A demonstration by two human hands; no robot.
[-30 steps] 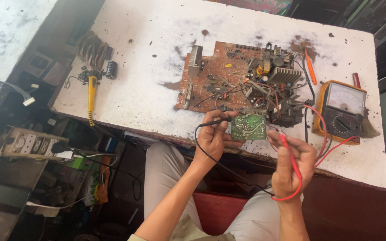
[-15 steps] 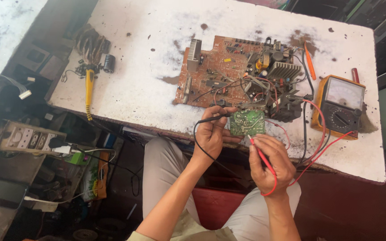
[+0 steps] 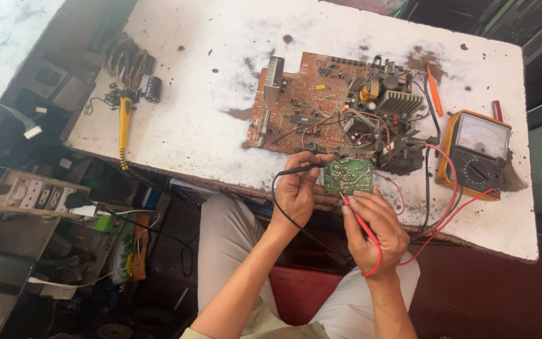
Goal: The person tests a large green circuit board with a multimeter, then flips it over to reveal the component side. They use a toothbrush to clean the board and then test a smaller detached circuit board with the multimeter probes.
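Left hand [image 3: 297,191], fingers curled, pinches a slim black probe [image 3: 296,169] that lies across the knuckles, and its fingertips also steady the left edge of a small green circuit board [image 3: 347,176]. The board is a flat rectangle, matte green with pale printed tracks, held at the near edge of the surface [image 3: 208,119] just in front of the large board. Right hand [image 3: 374,226], fingers pressed together, grips a red probe [image 3: 354,213] like a pen; its thin metal tip touches the lower left corner of the green board. A glossy red lead loops beneath this hand.

Large brown circuit board [image 3: 312,103]: flat, reddish laminate crowded with small parts, a finned grey heat sink [image 3: 403,100], black blocks and a tangle of thin wires at its right end. Analogue multimeter [image 3: 475,150]: black body in an orange rubber sleeve, pale dial window above a round selector knob, lying flat to the right of the boards; red and black leads run from it toward the hands. An orange-handled tool [image 3: 434,91] lies between the heat sink and the meter.

The surface is a slab painted white, chipped, scorched and speckled with dark stains. At its left end lie a yellow-handled soldering iron [image 3: 124,129] and a small dark cylinder [image 3: 152,89]. Below the left edge, a shelf [image 3: 32,194] holds a grey switch panel, cables and cluttered scrap in shadow. The person sits with light trousers [image 3: 227,238] under the surface.
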